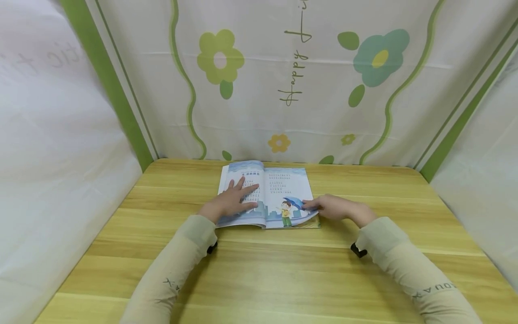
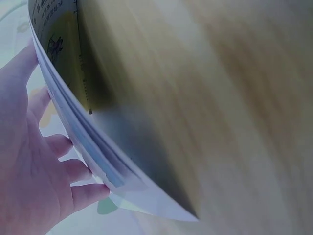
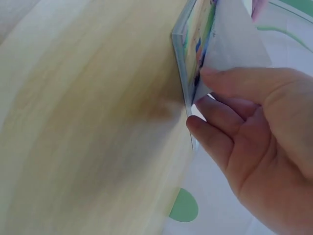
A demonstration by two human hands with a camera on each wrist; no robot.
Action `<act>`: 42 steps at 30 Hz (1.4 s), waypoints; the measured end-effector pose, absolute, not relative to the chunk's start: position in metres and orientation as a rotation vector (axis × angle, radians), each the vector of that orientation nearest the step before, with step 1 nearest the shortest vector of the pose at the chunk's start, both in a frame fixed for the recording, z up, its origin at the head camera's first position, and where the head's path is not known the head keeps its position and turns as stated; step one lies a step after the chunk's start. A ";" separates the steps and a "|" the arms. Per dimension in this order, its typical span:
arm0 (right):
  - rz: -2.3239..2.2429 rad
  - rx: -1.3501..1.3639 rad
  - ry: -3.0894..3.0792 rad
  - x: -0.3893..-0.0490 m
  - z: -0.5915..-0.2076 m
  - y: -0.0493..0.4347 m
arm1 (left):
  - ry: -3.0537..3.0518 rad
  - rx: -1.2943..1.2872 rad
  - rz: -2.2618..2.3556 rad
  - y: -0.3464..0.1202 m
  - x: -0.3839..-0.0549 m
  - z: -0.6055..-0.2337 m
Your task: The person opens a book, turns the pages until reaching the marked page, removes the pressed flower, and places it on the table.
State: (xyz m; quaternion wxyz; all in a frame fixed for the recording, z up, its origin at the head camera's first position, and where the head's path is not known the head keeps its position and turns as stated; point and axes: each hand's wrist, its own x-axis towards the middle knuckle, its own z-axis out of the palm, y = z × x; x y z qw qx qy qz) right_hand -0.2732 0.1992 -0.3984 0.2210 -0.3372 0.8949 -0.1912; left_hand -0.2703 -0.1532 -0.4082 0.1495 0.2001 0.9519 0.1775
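An open picture book [image 1: 289, 184] lies on the wooden table, with printed text and a drawn child under a blue umbrella on its right page. My left hand [image 1: 232, 200] rests on the left page with its fingers spread. In the left wrist view, the edges of the left-hand pages [image 2: 93, 132] curve up off the table beside that hand. With thumb and fingers, my right hand [image 1: 333, 207] pinches the lower right corner of the right page. The right wrist view has this lifted page [image 3: 237, 39] bent away from the pages beneath it.
The light wooden table [image 1: 263, 274] reaches a white curtain [image 1: 251, 112] with printed flowers at the back. White fabric also hangs on the left and right sides. A black band part [image 1: 358, 250] shows under the right sleeve's cuff.
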 end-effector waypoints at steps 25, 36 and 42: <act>-1.060 -0.619 2.505 -0.269 -0.406 0.188 | 2.750 0.576 0.450 -0.147 -0.269 -0.406; -1.363 -0.681 2.376 -0.267 -0.406 0.159 | 2.758 0.594 0.410 -0.146 -0.269 -0.404; -1.300 -0.803 2.352 -0.262 -0.409 0.142 | 2.753 0.607 0.412 -0.144 -0.268 -0.404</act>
